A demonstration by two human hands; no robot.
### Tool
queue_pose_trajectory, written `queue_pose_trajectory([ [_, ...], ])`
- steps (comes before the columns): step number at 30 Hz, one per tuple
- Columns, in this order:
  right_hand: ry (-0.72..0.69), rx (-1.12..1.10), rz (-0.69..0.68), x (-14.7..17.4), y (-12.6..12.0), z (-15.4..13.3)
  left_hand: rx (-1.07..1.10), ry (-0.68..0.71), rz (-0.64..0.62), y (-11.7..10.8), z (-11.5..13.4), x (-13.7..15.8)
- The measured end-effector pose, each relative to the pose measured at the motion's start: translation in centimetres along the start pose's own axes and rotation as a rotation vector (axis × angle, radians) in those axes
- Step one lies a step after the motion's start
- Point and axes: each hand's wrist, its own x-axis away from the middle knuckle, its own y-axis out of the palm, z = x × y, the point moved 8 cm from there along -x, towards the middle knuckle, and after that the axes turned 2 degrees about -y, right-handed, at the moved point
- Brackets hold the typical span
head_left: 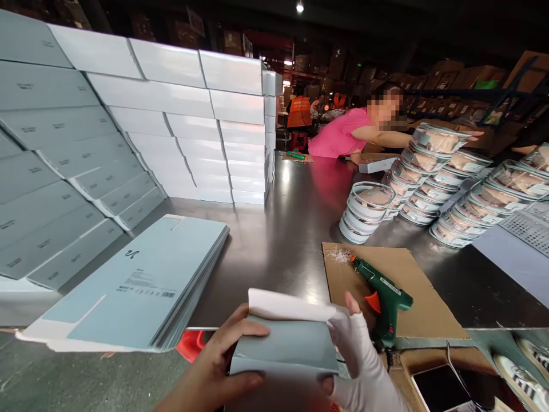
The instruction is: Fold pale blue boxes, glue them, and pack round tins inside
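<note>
Between my two hands is a light blue-grey cardboard box point(283, 346) with a white inner flap standing up at its far edge. Bare-skinned, my left hand point(234, 349) grips its left side, fingers on top and thumb on the near face. On the other side my right hand point(358, 355), in a white fingerless glove, holds the right end, with one finger raised by the flap. Just right of that hand lies a green glue gun point(384, 292) with an orange trigger, on a brown cardboard sheet point(422, 294). A pile of flat blue-grey box blanks point(171, 269) lies to the left.
White and grey boxes point(180, 126) form a high wall at the left and back. Stacks of round clear-lidded containers point(369, 209) stand at the right. Across the metal table point(274, 246), a person in pink point(338, 134) reaches toward them. Below the edge sits a phone-like device point(441, 389).
</note>
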Motion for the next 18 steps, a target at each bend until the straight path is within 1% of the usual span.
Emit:
queue_pose_trajectory([
  [1,-0.027,-0.008,-0.010,0.1,0.8,0.2,0.094,0.016,0.044,0.1,0.4,0.0],
  [3,-0.128,0.045,-0.086,0.5,1.5,0.1,0.254,0.058,0.144,0.0,1.1,0.2],
  [4,-0.187,0.101,-0.130,0.7,1.5,-0.1,0.290,0.091,0.178,-0.2,1.4,0.3],
  [5,-0.239,0.165,-0.170,0.9,1.3,-0.4,0.282,0.123,0.183,-0.3,1.9,0.4],
  [7,-0.307,0.266,-0.230,1.0,0.9,-1.2,0.152,0.176,0.105,-0.1,2.8,0.4],
  [10,-0.380,0.323,-0.287,0.8,1.0,-3.0,-0.051,0.168,-0.078,0.4,3.4,0.0],
  [12,-0.421,0.337,-0.312,0.6,1.3,-4.3,-0.086,0.148,-0.118,0.0,3.5,-0.3],
  [13,-0.402,0.325,-0.320,0.5,1.2,-4.5,-0.081,0.141,-0.106,-0.5,3.6,-0.4],
  [14,-0.340,0.275,-0.308,0.1,0.9,-4.3,-0.068,0.136,-0.065,-1.1,3.7,-0.6],
  [15,-0.256,0.201,-0.283,-0.2,0.4,-3.8,-0.051,0.121,0.013,-2.0,3.7,-0.9],
  [16,-0.168,0.118,-0.252,-0.5,-0.2,-3.1,-0.022,0.092,0.134,-3.2,3.6,-1.1],
  [18,0.001,-0.037,-0.169,-1.0,-1.4,-1.5,0.114,-0.029,0.456,-5.7,2.4,-0.8],
])
